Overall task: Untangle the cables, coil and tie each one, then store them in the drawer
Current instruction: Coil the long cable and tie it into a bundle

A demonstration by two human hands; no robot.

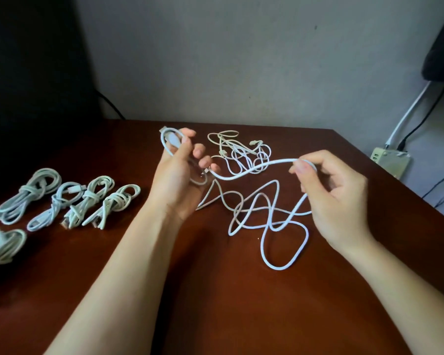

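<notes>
Above the dark brown wooden surface [215, 290], the left hand [176, 180] held a coiled loop of long white cable [254, 170]; the right hand [336, 196] pinched it.

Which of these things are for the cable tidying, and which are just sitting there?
For the job: white cable in the left hand and right hand; tangled pile behind; tied bundles.
Just there: power strip; wall cords.

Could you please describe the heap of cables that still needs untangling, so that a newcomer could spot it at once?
Start at the brown table; near its far edge, just beyond the gap between the left hand and right hand, lies a small tangled heap. Unlike the tied bundles on the left and the long cable held in both hands, it is loose, thin and untouched.
</notes>
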